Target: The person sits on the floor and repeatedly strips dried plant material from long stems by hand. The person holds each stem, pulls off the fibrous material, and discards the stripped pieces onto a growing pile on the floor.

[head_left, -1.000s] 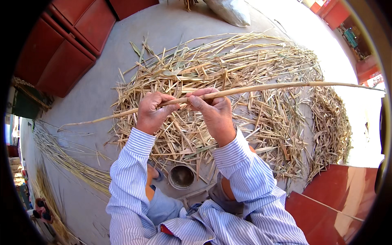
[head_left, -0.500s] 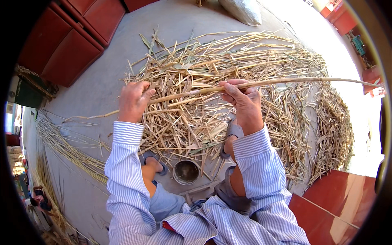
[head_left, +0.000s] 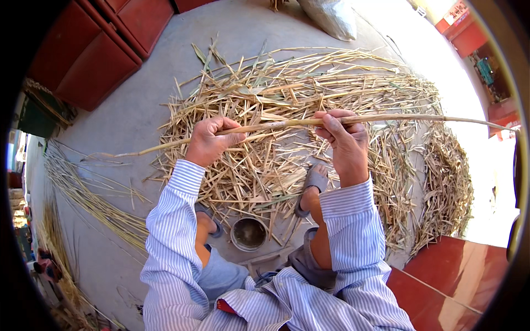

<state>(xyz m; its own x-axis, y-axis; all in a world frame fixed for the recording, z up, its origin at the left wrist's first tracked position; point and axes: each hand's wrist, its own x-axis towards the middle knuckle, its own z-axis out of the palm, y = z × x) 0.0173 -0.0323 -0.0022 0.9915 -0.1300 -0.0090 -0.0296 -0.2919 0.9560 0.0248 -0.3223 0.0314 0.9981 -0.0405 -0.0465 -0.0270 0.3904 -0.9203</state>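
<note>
A long dry reed stalk [head_left: 276, 125] stretches across the view, held level above a heap of straw-coloured husks and stalk pieces [head_left: 243, 171]. My left hand [head_left: 211, 140] is closed around it left of the middle, with the thin end trailing past it to the left. My right hand [head_left: 345, 138] pinches the stalk between thumb and fingers farther right. From there the stalk runs on toward the right rim of the view. Longer stalks [head_left: 331, 71] lie in a layer on the far side of the heap.
Between my feet stands a small round metal bowl [head_left: 249, 234] with dark contents. A bundle of thin stalks [head_left: 105, 201] lies on the floor to the left. Red padded seats [head_left: 99, 60] stand far left, a pale sack [head_left: 331, 16] at the back. A glossy red surface [head_left: 452, 276] is near right.
My left hand has moved right and closed around the stalk, nearer my right hand. My right hand has shifted slightly right and nearer, keeping its pinch.
</note>
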